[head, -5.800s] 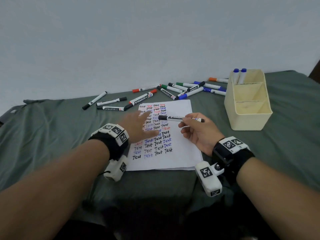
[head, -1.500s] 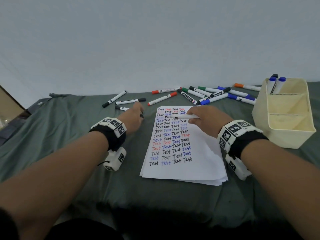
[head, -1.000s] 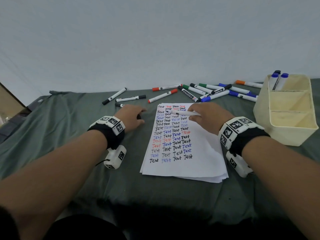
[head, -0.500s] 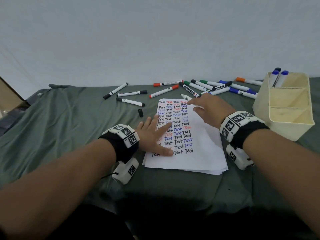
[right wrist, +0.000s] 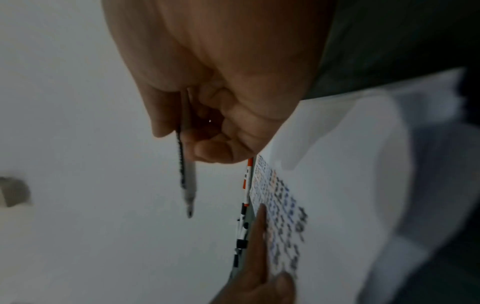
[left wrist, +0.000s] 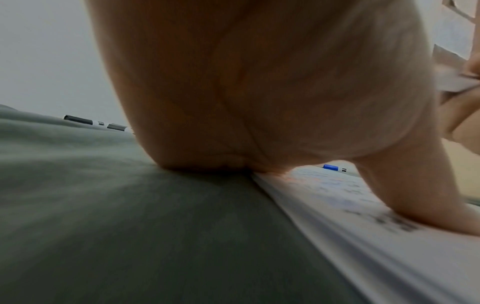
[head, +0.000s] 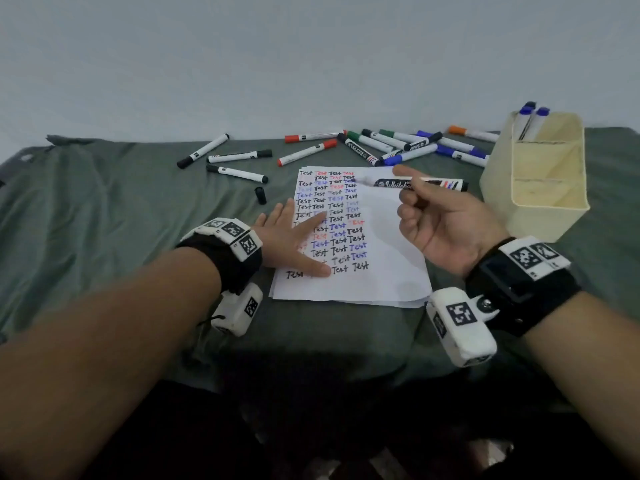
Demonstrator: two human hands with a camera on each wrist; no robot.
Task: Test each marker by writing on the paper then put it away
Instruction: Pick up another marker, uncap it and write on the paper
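Note:
A white paper sheet (head: 381, 282) filled with rows of "Test" lies on the green cloth. My left hand (head: 294, 237) rests flat on its left part with fingers spread; the wrist view shows the thumb on the paper (left wrist: 363, 226). My right hand (head: 415, 202) is raised palm-up over the sheet's upper right. It pinches an uncapped black whiteboard marker (head: 433, 184), held level with its tip pointing left. In the right wrist view the marker (right wrist: 188, 185) sticks out past the fingers, clear of the paper (right wrist: 337, 185). A loose black cap (head: 260, 195) lies left of the sheet.
A cream divided box (head: 533, 206) stands at the right, with blue-capped markers (head: 530, 117) upright in its far compartment. Three black markers (head: 239, 156) lie at the back left. Red markers (head: 306, 152) and a pile of green, blue, black and orange ones (head: 408, 143) lie behind the paper.
My right hand has lifted the marker off the top of the paper and turned palm-up. Over the last second my left hand left the cap on the cloth and moved onto the sheet.

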